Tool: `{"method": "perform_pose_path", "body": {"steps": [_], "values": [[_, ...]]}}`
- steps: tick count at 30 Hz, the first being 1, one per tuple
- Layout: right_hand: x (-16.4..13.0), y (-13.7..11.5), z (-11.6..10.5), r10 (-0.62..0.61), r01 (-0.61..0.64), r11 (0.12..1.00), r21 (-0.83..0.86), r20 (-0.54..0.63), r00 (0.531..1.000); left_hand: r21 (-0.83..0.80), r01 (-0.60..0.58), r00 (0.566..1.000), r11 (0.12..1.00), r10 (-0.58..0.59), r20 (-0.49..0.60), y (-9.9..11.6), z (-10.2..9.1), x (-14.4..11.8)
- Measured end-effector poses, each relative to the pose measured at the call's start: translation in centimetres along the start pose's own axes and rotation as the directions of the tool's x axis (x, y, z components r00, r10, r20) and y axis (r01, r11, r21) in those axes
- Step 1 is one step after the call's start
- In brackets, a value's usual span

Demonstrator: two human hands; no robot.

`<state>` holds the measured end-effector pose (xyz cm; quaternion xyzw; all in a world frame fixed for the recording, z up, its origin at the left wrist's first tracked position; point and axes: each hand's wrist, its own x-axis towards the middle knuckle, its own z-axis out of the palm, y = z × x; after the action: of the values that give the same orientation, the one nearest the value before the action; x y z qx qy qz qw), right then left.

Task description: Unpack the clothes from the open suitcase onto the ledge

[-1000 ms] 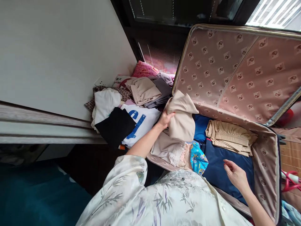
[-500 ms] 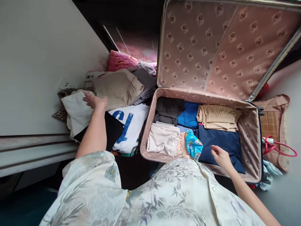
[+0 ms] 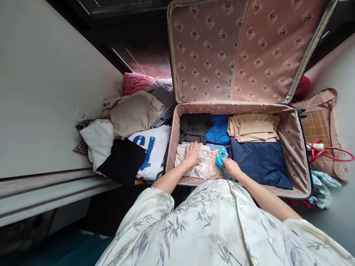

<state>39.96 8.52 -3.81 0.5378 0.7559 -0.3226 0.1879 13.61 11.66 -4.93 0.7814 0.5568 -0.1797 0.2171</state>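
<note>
In the suitcase (image 3: 291, 127), the left hand (image 3: 192, 154) lies flat, fingers spread, on the cream clothes (image 3: 203, 168); the right hand (image 3: 230, 168) pinches the blue cloth (image 3: 220, 159) (just beside them).

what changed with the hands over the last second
The left hand let go of the beige garment, now on the pile outside the suitcase, touched the white cloth, then came back to lie flat on the cream folded clothes. The right hand moved left and gripped the bright blue patterned cloth. The packed clothes stayed put.
</note>
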Motion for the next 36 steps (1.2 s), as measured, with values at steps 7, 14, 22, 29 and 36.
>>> {"method": "perform_pose_path", "body": {"steps": [7, 14, 22, 29, 36], "values": [[-2.0, 2.8, 0.9, 0.030, -0.026, 0.991, 0.128, -0.036, 0.999, 0.026, 0.027, 0.999, 0.999, -0.027, -0.026, -2.5, -1.0, 0.8], [-1.6, 3.9, 1.5, 0.049, -0.034, 0.979, 0.200, -0.068, 0.997, 0.075, -0.202, 0.973, 0.977, 0.191, 0.130, -3.6, -2.2, 1.4], [-1.4, 4.0, 1.9, 0.052, -0.038, 0.978, 0.207, -0.061, 0.997, 0.173, -0.057, 0.995, 0.983, 0.071, -0.076, -2.7, -0.2, -0.7], [-0.8, 3.9, 2.2, 0.084, -0.078, 0.986, 0.145, -0.037, 0.996, 0.146, -0.059, 0.994, 0.988, 0.044, 0.101, -4.4, -1.2, 1.2], [-1.2, 3.6, 1.6, 0.102, -0.096, 0.983, 0.157, -0.027, 0.994, 0.102, -0.120, 0.959, 0.988, 0.088, 0.271, -4.8, -2.5, 4.5]]}}
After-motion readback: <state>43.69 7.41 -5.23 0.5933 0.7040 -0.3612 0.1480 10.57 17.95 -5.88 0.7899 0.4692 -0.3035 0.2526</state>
